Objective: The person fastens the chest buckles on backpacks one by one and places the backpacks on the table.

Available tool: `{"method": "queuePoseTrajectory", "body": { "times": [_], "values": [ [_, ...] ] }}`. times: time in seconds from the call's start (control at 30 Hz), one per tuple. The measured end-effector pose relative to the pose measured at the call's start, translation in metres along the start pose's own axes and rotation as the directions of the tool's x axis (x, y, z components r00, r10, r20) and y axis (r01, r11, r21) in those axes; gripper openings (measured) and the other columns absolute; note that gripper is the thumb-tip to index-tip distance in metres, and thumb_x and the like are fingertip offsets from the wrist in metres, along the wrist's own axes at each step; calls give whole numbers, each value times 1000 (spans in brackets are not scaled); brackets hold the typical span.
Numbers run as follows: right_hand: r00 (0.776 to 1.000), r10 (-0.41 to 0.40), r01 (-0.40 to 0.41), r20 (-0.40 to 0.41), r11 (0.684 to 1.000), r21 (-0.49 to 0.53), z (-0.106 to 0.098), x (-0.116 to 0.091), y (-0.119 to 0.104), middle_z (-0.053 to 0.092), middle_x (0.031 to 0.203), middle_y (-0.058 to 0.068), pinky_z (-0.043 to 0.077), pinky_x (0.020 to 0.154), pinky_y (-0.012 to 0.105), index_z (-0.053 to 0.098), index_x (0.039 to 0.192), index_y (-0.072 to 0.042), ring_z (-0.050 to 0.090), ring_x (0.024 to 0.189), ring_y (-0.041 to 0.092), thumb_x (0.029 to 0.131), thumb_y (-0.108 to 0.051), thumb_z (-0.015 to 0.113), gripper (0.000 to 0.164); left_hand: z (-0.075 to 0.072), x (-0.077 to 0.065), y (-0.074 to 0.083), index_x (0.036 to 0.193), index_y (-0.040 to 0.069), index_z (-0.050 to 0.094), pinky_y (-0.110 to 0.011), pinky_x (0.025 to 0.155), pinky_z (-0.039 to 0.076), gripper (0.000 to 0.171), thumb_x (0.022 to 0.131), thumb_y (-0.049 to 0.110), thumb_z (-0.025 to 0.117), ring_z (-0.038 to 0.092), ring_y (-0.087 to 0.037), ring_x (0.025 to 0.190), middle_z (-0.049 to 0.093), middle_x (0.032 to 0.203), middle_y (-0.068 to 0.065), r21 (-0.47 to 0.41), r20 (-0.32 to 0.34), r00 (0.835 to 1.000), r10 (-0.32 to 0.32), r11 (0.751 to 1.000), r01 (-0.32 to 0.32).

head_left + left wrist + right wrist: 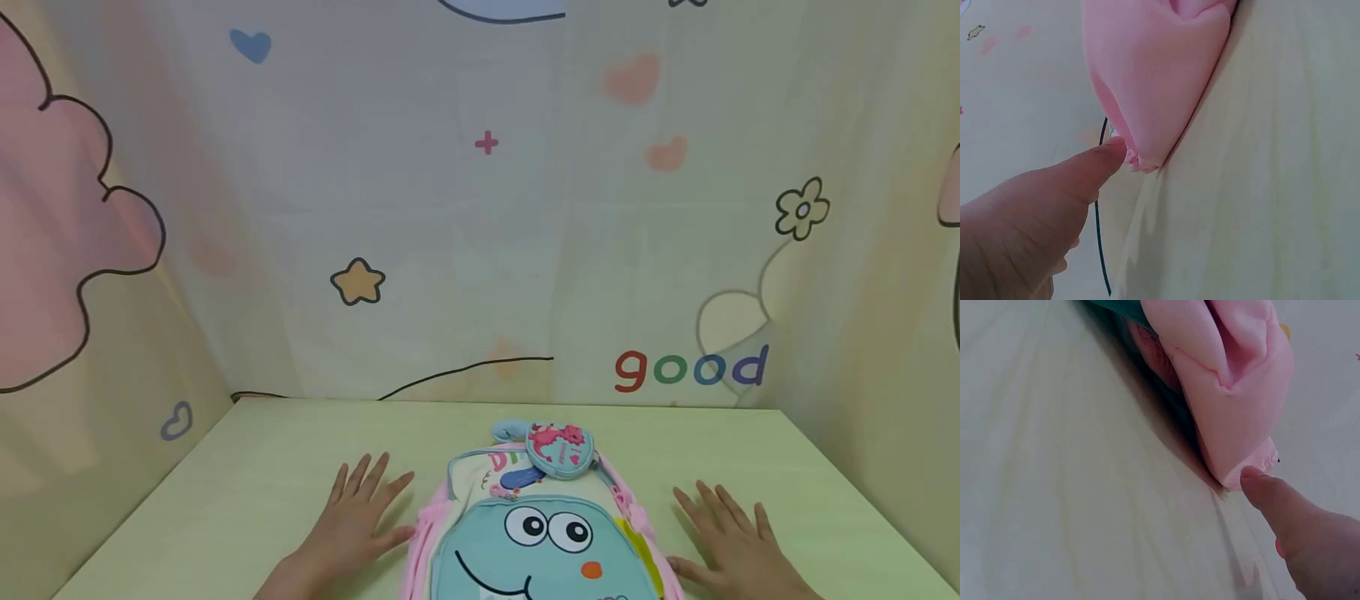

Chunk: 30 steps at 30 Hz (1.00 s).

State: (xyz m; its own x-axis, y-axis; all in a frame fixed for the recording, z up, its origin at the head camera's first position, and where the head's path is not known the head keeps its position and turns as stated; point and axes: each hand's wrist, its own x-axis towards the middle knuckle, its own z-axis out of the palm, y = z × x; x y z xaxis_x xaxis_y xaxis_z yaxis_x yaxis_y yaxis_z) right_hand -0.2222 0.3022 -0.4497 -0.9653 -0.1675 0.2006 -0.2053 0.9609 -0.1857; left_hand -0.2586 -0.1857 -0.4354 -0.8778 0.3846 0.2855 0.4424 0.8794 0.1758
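A child's backpack point(555, 533) lies at the front middle of the table, its light blue front pocket printed with big eyes and a smile. A round blue pouch point(559, 450) with a pink dinosaur print sits at its top. My left hand point(352, 521) rests on the table left of the backpack, fingers spread, thumb tip at its pink side point(1154, 81). On the other side, my right hand point(735, 542) lies with fingers spread, its thumb close to the pink side panel point(1229, 419). The backpack's lower part is cut off by the head view's edge.
The pale table point(300, 442) carries the backpack and both hands. Behind it and at both sides hang printed cloth walls point(420, 208) with hearts, a star, a flower and the word "good".
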Motion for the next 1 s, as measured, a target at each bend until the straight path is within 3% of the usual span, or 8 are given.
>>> {"method": "queuePoseTrajectory", "body": {
  "times": [0.27,0.43,0.63,0.9,1.0],
  "values": [
    [1000,14,-14,-8,1000,4,-8,4,0,31,150,28,8,102,78,38,145,-13,24,135,53,79,-66,61,88,-8,4,5,144,23,43,-62,115,12,69,88,61,54,21,-42,146,30,155,-18,43,-38,999,6,999,-4],
    [1000,16,-16,-24,1000,-1,-15,7,-2,30,150,27,8,104,78,36,146,-14,22,136,53,78,-66,61,89,-15,5,13,143,23,45,-61,115,16,66,87,57,58,24,-41,145,32,155,-18,29,-83,996,25,999,-23],
    [998,-22,20,-64,999,-30,-23,8,-8,35,147,27,16,101,77,35,146,-12,29,133,49,82,-59,62,83,-23,5,23,142,23,46,-59,114,19,65,86,53,62,27,-40,144,34,154,-16,-25,-138,989,54,998,-58],
    [996,-52,57,-73,995,77,-31,4,-23,42,144,25,23,100,74,40,144,-14,37,130,46,85,-53,64,75,-32,3,38,141,21,47,-61,107,32,66,84,50,66,37,-40,136,40,150,-16,-82,-123,991,57,994,-67],
    [995,-72,82,-66,984,159,-35,2,-30,45,142,23,32,97,72,40,144,-14,41,128,45,88,-49,62,70,-34,2,42,140,21,48,-60,105,35,68,83,51,67,40,-38,133,43,148,-15,-104,-101,993,66,992,-77]
  ]
}}
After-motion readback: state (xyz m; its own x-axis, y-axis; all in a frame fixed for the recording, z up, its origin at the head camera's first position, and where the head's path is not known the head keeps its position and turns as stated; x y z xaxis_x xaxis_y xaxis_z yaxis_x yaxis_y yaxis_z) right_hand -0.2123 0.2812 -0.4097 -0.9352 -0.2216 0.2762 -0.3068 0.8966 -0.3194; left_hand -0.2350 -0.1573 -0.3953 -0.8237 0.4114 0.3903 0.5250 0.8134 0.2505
